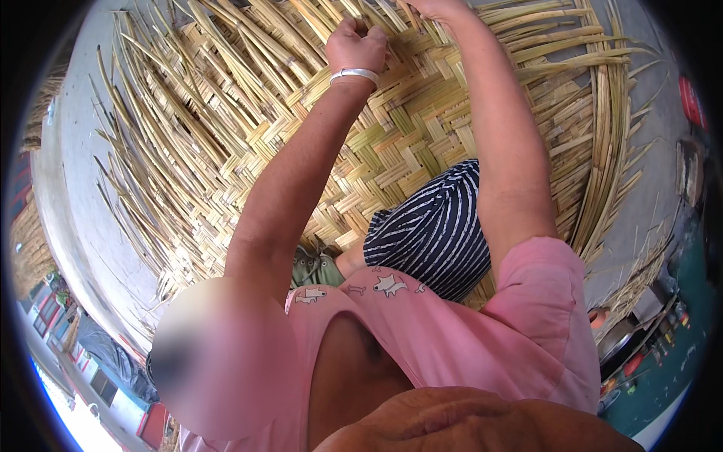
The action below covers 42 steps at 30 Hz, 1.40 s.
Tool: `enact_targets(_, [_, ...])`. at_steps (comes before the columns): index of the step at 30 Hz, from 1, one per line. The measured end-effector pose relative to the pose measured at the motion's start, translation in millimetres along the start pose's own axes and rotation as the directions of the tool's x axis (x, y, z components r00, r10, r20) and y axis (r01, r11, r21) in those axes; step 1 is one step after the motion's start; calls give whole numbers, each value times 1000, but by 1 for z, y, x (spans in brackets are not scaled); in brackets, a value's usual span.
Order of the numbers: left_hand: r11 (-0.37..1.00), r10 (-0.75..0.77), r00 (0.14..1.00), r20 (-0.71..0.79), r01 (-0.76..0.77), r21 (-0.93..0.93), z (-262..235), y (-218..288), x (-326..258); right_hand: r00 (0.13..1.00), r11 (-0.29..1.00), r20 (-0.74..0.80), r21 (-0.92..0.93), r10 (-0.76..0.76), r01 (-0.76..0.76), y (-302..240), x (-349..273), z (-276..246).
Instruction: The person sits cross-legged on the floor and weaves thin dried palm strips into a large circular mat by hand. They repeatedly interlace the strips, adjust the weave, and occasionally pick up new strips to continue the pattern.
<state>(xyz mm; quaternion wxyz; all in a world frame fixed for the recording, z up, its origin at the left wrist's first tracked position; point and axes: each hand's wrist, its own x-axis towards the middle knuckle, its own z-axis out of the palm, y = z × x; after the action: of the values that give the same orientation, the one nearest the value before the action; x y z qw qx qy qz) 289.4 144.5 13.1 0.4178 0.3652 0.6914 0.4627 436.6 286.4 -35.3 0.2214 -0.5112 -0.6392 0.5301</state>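
A large woven mat (422,135) of flat yellow-green reed strips lies under me, with loose strip ends (188,98) fanning out at its left and far edges. My left hand (358,45), a silver bangle on its wrist, is clenched on strips at the far working edge. My right hand (433,9) reaches beside it at the top of the picture, fingers curled on strips there; most of that hand is cut off by the frame. Both arms stretch forward over the mat.
My knee in dark striped cloth (433,226) rests on the mat. Grey concrete ground (75,188) surrounds the mat. Piles of reeds (26,241) lie at the left, and small items and containers (640,331) sit at the lower right.
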Motion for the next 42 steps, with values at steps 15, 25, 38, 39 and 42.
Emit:
enact_targets(15, [1000, 28, 1000, -11, -28, -11, 4, -9, 4, 993, 999, 118, 39, -14, 9, 2, -4, -11])
enact_targets(25, [1000, -4, 1000, -6, 4, 6, 4, -13, 5, 1000, 970, -10, -245, 6, -9, -45, -35, -5])
enact_targets(38, [994, 74, 997, -13, -74, -82, -2, 8, -9, 986, 885, -108, -461, -128, 64, -37, -20, 16])
enact_targets(39, [994, 71, 997, -7, -72, -82, -2, 10, -10, 984, 881, -103, -466, -149, 84, -31, -17, 16])
enact_targets(42, [994, 62, 998, -3, -62, -86, -3, 11, -10, 989, 934, -40, -337, -141, 119, -25, -16, 18])
